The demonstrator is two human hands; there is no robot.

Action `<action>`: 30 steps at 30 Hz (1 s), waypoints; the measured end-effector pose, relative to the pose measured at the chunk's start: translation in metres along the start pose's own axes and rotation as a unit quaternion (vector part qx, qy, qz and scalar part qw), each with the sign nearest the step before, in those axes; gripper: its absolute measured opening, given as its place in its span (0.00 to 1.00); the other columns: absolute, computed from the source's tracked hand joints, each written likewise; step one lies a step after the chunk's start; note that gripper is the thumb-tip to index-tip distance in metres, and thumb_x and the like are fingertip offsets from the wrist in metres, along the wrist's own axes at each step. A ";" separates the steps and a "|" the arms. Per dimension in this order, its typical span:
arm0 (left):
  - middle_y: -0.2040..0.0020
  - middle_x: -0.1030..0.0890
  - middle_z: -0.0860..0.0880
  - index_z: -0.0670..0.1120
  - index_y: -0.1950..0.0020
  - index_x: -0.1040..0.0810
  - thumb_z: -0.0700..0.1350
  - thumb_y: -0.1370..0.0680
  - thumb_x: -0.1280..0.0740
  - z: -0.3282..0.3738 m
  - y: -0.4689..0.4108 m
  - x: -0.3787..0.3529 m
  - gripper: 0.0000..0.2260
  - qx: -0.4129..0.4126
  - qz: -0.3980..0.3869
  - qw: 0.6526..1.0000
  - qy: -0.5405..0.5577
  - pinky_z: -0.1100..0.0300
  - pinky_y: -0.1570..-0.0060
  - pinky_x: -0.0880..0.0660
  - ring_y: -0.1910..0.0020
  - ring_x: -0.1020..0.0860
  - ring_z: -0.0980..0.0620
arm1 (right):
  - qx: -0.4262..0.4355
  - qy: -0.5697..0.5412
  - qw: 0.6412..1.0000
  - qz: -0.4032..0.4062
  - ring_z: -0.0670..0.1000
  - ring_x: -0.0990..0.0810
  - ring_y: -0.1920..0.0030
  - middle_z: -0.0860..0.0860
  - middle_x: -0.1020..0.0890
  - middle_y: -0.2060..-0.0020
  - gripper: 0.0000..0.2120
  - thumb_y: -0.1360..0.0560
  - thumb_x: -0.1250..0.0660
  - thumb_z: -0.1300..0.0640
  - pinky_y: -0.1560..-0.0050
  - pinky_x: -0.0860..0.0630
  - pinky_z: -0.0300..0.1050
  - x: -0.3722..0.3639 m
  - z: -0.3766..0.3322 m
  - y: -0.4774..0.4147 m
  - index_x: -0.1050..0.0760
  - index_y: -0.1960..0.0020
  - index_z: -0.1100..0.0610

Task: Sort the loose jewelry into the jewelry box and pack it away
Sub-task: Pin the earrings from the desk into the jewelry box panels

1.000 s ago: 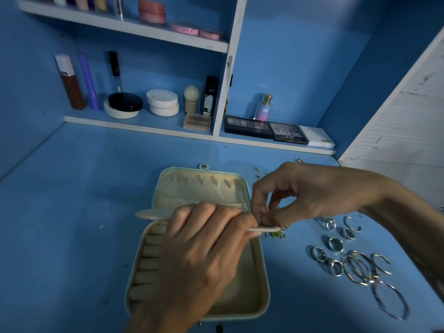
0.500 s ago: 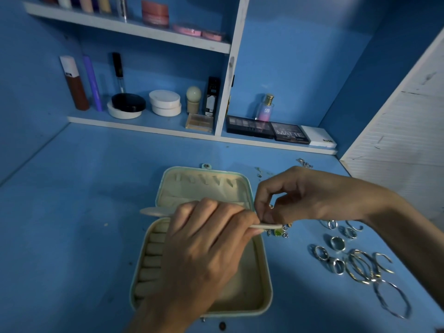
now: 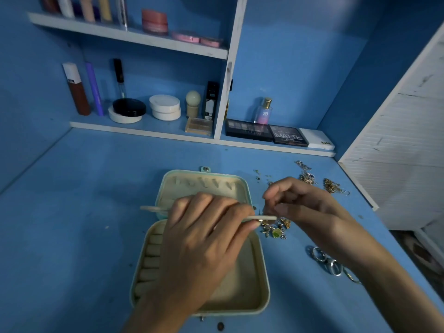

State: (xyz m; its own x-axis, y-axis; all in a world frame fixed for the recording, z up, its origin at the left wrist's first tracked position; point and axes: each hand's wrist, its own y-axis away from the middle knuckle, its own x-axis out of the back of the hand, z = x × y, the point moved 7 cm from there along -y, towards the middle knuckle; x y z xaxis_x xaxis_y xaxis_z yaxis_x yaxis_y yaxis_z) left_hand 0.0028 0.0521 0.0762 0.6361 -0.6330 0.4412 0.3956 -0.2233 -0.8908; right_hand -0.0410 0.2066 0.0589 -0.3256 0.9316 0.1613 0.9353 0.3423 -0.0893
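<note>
The cream jewelry box point(image 3: 263, 272) lies open on the blue table, its lid flat behind it and ring rolls down its left side. My left hand point(image 3: 204, 241) hovers over the box and grips the box's thin cream insert panel point(image 3: 153, 209), held level across the hinge. My right hand point(image 3: 300, 207) is just past the panel's right end, thumb and forefinger pinched together on a small piece of jewelry too tiny to make out. A heap of earrings point(image 3: 276, 230), one with a green stone, lies right of the box under that hand.
Silver rings point(image 3: 326, 260) lie at the right, partly under my right forearm. Tangled chains point(image 3: 307, 176) and a gold chain point(image 3: 332, 186) sit at the back right. Cosmetics line the white shelf point(image 3: 144, 131) behind. A white slatted panel point(image 3: 396, 152) bounds the right side.
My right hand's pinch has shifted slightly right, off the panel's end. My left hand keeps holding the panel. The view has tilted, bringing the chains into sight.
</note>
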 end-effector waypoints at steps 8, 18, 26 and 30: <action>0.58 0.19 0.51 0.46 0.54 0.20 0.53 0.24 0.32 -0.016 -0.022 -0.015 0.10 0.021 -0.053 0.998 -0.002 0.55 0.54 0.36 0.56 0.26 0.50 | 0.054 0.265 0.924 0.269 0.46 0.22 0.57 0.44 0.19 0.60 0.09 0.30 0.39 0.59 0.57 0.27 0.36 0.032 0.031 0.015 0.22 0.56 0.49; 0.49 0.19 0.50 0.50 0.48 0.17 0.54 0.23 0.32 -0.022 -0.018 -0.020 0.10 0.047 -0.022 0.998 -0.046 0.49 0.33 0.42 0.46 0.26 0.49 | 0.156 0.490 0.811 0.279 0.51 0.27 0.57 0.50 0.23 0.61 0.12 0.28 0.42 0.60 0.56 0.32 0.38 0.023 0.041 0.038 0.20 0.55 0.58; 0.46 0.19 0.47 0.49 0.39 0.20 0.43 0.22 0.37 -0.029 -0.015 -0.021 0.13 0.063 -0.024 0.997 -0.028 0.50 0.33 0.43 0.45 0.27 0.49 | 0.121 0.562 0.777 0.255 0.53 0.27 0.58 0.48 0.23 0.61 0.11 0.30 0.39 0.54 0.60 0.28 0.47 0.011 0.046 0.037 0.19 0.54 0.55; 0.47 0.19 0.47 0.48 0.39 0.20 0.42 0.22 0.36 -0.031 -0.016 -0.022 0.13 0.069 -0.021 0.997 -0.027 0.50 0.33 0.42 0.46 0.27 0.49 | 0.109 0.566 0.779 0.247 0.53 0.27 0.58 0.48 0.23 0.61 0.11 0.30 0.37 0.52 0.60 0.28 0.48 0.011 0.047 0.037 0.20 0.53 0.54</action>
State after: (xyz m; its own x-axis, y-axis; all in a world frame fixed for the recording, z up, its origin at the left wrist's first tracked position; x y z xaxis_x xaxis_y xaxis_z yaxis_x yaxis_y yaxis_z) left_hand -0.0380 0.0464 0.0775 0.6503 -0.5831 0.4869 0.5083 -0.1424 -0.8493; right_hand -0.0165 0.2351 0.0114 0.5126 0.2935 0.8069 0.8219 0.1044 -0.5600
